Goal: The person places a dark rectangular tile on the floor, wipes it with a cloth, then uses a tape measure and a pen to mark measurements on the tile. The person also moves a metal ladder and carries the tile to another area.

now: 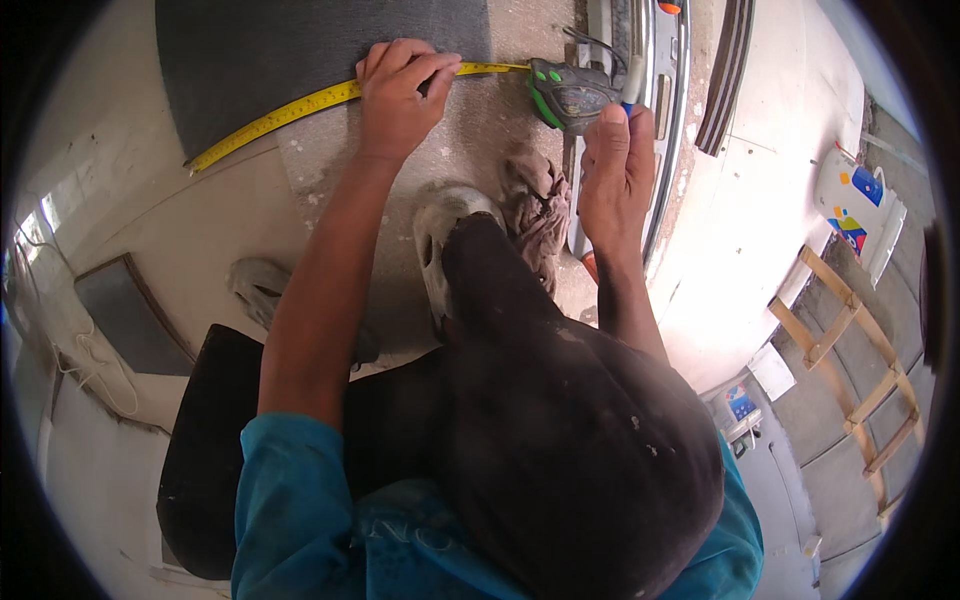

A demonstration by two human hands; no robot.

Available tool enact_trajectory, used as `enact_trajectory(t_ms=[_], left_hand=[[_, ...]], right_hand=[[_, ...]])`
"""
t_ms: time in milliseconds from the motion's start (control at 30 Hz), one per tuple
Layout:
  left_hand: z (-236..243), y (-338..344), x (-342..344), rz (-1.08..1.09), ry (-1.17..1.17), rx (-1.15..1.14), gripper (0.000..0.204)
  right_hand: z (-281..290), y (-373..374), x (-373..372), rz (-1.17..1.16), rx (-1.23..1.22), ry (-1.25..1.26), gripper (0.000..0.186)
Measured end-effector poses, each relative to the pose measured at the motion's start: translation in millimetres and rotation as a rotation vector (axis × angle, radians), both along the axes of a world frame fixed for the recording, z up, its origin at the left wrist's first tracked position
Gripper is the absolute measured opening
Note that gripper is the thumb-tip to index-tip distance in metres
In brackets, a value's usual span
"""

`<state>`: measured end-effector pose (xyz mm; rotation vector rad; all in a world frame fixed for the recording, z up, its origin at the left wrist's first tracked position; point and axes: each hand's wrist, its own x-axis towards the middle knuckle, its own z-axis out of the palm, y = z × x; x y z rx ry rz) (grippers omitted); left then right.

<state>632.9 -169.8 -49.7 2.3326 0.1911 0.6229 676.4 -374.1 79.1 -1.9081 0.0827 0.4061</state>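
My left hand (408, 95) is closed, pinching the yellow tape blade (300, 112) that stretches across a dark grey tile (250, 50). The blade's free end hangs at the tile's near left corner. At its other end lies the black and green tape measure (572, 97), just left of my right fingers. My right hand (617, 165) is closed on a slim white pen-like stick (634, 80) with a blue part at the fingertips; its exact kind is unclear. Right beside that hand run the metal rails of what looks like a tile cutter (668, 130).
A crumpled brownish cloth (540, 215) lies beside my shoe (437, 240). A smaller grey tile piece (130, 312) rests at the left. Dark striped strips (728, 75) lie right of the rails. Farther right are a white bucket (860, 205) and a wooden ladder-like frame (850, 350).
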Motion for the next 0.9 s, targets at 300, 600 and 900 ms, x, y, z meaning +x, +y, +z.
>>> enact_trajectory(t_ms=[300,600,900], left_hand=[[7,7,3,-0.071,0.101,0.039,0.014],[9,9,4,-0.147,0.115,0.017,0.013],[-1,20,3,-0.206,0.101,0.095,0.013]], right_hand=[[-4,-1,2,-0.207,0.599,0.496,0.036],[-23,-6,-21,0.38,-0.129,0.081,0.024],[-46,4,-46,0.65,-0.4,-0.169,0.018]])
